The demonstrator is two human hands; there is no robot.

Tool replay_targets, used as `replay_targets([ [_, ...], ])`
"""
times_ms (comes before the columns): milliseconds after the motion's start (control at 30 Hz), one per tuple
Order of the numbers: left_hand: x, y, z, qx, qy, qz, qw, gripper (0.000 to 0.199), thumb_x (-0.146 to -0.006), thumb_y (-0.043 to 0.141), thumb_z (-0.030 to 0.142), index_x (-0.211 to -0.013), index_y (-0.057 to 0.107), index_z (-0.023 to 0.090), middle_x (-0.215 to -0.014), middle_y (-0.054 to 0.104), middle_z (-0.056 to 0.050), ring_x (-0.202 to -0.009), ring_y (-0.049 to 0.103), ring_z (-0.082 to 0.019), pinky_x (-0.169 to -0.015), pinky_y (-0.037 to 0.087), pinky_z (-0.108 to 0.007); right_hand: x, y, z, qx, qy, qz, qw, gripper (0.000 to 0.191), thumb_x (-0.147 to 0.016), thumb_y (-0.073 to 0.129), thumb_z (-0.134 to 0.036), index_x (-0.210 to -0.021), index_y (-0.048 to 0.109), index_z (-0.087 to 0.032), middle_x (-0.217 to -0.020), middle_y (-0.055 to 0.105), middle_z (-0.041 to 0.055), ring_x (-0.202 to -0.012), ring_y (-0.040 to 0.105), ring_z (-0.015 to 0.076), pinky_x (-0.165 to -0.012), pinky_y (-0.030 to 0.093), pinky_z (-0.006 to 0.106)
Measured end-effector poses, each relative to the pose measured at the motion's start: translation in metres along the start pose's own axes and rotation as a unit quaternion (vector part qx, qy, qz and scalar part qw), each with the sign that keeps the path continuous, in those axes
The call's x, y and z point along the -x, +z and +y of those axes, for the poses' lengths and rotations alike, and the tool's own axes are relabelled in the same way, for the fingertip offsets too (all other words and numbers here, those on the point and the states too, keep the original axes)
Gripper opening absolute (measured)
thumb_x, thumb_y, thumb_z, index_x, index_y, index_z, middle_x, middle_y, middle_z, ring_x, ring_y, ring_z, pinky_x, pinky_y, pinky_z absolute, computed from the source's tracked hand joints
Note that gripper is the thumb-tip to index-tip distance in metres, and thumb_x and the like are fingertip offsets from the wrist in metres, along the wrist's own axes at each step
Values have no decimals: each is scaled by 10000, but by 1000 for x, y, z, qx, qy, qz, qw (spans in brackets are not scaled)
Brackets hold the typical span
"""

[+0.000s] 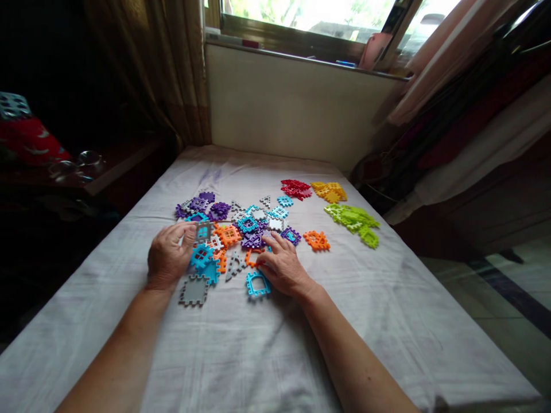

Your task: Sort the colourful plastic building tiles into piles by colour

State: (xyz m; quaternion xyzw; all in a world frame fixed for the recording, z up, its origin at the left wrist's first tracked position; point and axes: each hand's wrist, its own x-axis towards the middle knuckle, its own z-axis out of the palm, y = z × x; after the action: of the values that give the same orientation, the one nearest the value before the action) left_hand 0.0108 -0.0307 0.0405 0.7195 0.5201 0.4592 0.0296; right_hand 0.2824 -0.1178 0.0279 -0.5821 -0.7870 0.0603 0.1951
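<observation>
My left hand (171, 255) is closed with its fingertips at the edge of a grey interlocking tile (204, 231) with a window opening, at the pile's left side. My right hand (284, 265) lies over the middle of the pile, fingers stretched out and touching the pieces. Below its fingers are an orange frame piece (251, 258) and a blue frame piece (258, 284). Between the hands lie a grey triangular piece (235, 265), an orange tile (228, 234) and blue tiles (202, 256). A flat grey square tile (194, 291) sits nearest me. Purple tiles (253, 237) lie partly hidden under others.
Separate heaps of red (296, 189), yellow (329, 192) and lime green pieces (352, 218) lie at the right, with a small orange group (317, 240) closer. All rest on a cloth-covered table (215, 355). Glasses (77, 166) stand on a side surface at left.
</observation>
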Motion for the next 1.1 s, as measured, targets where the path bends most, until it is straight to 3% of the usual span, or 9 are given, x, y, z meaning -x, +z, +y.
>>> replay_targets([
  [133, -8, -12, -24, -65, -26, 50, 996, 398, -922, 442, 499, -886, 712, 209, -964, 739, -101, -925, 672, -266, -891, 499, -392, 1, 1, 0, -6, -17, 1, 1000, 120, -896, 605, -241, -938, 717, -249, -1432, 548, 78, -1451, 307, 309, -1126, 275, 561],
  [267, -9, -17, -36, -109, -11, 56, 992, 386, -943, 419, 481, -855, 684, 215, -979, 739, -99, -928, 673, -260, -916, 474, -400, 3, 1, 1, -17, -37, 41, 998, 132, -916, 568, -238, -926, 699, -243, -1432, 550, 71, -1450, 310, 291, -1141, 270, 534],
  [400, -7, -14, -34, -130, 6, 40, 991, 332, -932, 455, 458, -851, 661, 211, -1034, 737, -94, -1003, 660, -280, -1030, 393, -460, 5, -3, 10, -43, -17, 106, 993, 111, -899, 590, -248, -927, 697, -241, -1473, 508, 72, -1470, 273, 295, -1150, 265, 526],
  [567, -2, -4, -25, -79, 26, -10, 996, 254, -859, 564, 486, -845, 668, 255, -1064, 735, -80, -1058, 646, -297, -1077, 352, -475, 11, -14, 35, -109, 48, 125, 985, 130, -890, 592, -285, -938, 702, -236, -1470, 504, 98, -1453, 311, 306, -1134, 297, 554],
  [667, 0, 0, -18, -52, 44, -28, 997, 288, -819, 604, 512, -954, 691, 273, -1146, 720, -75, -1146, 615, -308, -1092, 345, -481, 16, -23, 54, -110, 114, 159, 974, 140, -871, 598, -290, -923, 713, -229, -1431, 539, 115, -1427, 345, 312, -1128, 303, 562],
  [767, 4, 4, -9, -26, 82, -97, 992, 300, -819, 603, 509, -1004, 714, 301, -1215, 702, -51, -1225, 575, -299, -1141, 289, -506, 21, -33, 70, -52, 251, 205, 945, 157, -842, 598, -270, -911, 728, -214, -1384, 573, 136, -1399, 364, 348, -1107, 307, 589],
  [900, 10, 4, 2, -74, 111, -253, 958, 349, -768, 658, 536, -1039, 740, 331, -1356, 632, -47, -1370, 439, -353, -1177, 146, -617, 27, -40, 83, 25, 397, 192, 897, 177, -817, 591, -250, -901, 740, -206, -1359, 593, 119, -1377, 395, 343, -1109, 310, 564],
  [1000, 11, -3, 6, -146, 80, -311, 936, 477, -742, 682, 521, -1177, 703, 326, -1492, 510, -67, -1446, 321, -382, -1171, 148, -638, 29, -39, 87, 51, 430, 173, 885, 197, -820, 581, -267, -914, 742, -204, -1346, 601, 110, -1366, 414, 330, -1106, 326, 546],
  [1100, 7, -12, 3, -184, 52, -337, 922, 475, -769, 646, 486, -1218, 683, 333, -1509, 490, -60, -1467, 285, -380, -1171, 160, -639, 29, -34, 87, 66, 402, 188, 894, 273, -838, 562, -287, -1026, 735, -190, -1365, 586, 142, -1359, 414, 345, -1101, 325, 555],
])
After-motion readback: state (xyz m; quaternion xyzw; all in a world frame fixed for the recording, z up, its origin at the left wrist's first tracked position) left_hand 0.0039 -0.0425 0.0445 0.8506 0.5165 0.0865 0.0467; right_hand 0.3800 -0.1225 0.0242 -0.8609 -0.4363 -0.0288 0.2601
